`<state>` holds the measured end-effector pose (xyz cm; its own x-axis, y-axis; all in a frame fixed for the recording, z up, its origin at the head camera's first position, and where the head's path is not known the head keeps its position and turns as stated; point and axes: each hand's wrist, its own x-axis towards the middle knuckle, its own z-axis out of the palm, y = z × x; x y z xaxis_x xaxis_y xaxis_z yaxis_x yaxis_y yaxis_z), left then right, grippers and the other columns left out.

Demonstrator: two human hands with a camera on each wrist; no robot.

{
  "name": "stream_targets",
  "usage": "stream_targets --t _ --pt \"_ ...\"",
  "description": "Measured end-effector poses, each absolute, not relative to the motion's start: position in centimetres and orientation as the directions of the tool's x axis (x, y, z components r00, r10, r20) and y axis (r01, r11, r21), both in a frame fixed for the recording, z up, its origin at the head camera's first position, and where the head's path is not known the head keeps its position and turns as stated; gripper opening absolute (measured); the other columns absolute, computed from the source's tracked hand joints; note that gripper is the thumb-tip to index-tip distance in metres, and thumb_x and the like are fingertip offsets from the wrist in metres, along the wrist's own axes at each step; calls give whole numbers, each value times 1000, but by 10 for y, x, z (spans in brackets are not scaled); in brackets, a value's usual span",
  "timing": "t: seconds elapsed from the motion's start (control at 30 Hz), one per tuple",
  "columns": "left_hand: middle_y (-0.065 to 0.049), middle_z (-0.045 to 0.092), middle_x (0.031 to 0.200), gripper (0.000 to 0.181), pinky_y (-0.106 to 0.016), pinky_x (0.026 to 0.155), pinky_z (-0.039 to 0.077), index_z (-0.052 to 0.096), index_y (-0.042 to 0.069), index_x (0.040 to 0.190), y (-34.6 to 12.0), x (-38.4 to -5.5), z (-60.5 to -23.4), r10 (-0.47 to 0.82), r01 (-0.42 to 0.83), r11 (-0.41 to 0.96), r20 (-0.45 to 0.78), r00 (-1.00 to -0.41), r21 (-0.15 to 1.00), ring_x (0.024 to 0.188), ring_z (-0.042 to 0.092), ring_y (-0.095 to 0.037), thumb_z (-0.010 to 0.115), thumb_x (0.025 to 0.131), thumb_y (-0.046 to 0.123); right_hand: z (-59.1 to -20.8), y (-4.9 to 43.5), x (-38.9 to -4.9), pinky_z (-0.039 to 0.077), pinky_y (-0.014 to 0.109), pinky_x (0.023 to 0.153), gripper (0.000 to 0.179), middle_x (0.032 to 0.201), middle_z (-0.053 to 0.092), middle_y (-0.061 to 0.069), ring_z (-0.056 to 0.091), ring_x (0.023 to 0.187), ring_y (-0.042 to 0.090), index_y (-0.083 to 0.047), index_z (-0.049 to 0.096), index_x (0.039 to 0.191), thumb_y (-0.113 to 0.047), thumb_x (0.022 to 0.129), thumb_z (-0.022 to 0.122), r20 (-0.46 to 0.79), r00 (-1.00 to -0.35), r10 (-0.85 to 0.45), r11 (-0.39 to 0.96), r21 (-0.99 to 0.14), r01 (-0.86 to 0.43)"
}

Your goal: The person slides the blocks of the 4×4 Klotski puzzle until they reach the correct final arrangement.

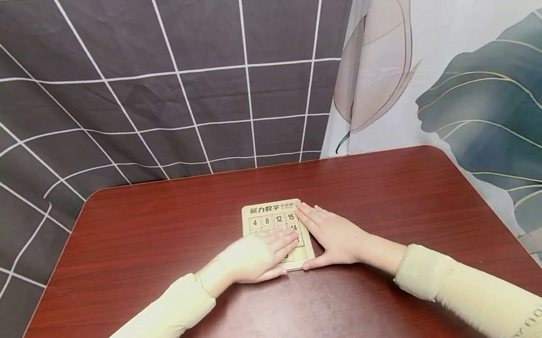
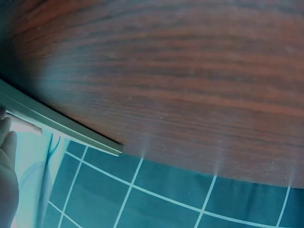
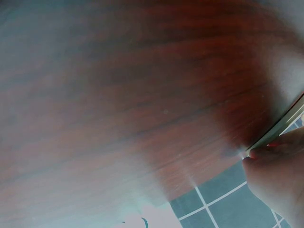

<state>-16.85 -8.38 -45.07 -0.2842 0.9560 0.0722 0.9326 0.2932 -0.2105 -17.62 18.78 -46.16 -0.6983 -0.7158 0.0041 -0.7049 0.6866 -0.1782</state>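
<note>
A pale wooden sliding number puzzle [image 1: 246, 213] lies flat on the table, with dark printed characters along its top strip. Its top row reads 4, 8, 12, 15; the left hand covers much of the rows below. That left hand [image 1: 257, 254] rests across the tiles, its fingers straight and pointing right, the thumb near the bottom edge. Along the right side of the board lies the right hand [image 1: 339, 235], fingers extended by the upper right edge and thumb at the lower right corner. A bare slot shows at the bottom right. Both wrist views catch the board's edge [image 2: 71, 127] and a few fingers [image 3: 280, 166].
The reddish-brown wood table [image 1: 155, 217] extends on all sides of the puzzle. Behind it hangs a dark cloth with a white grid [image 1: 213, 97]. A white curtain with leaf prints [image 1: 494, 85] hangs at the right.
</note>
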Motion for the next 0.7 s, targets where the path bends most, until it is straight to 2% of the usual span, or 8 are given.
stream_targets --t 0.33,0.7 --pt "-13 56 159 67 -37 124 46 53 1 154 -101 -160 -449 955 938 292 114 -275 -187 149 55 -26 59 105 47 -463 188 -176 30 53 133 120 176 20 24 27 163 37 8 26 164 -74 87 70 10 -697 -717 685 -176 -707" --pt "-15 63 151 64 -38 120 50 61 1 146 -119 -144 -447 960 939 257 169 -222 -228 142 61 -26 66 101 47 -462 187 -176 29 51 134 122 176 18 23 25 164 35 7 24 165 -74 87 70 4 -702 -712 691 -174 -702"
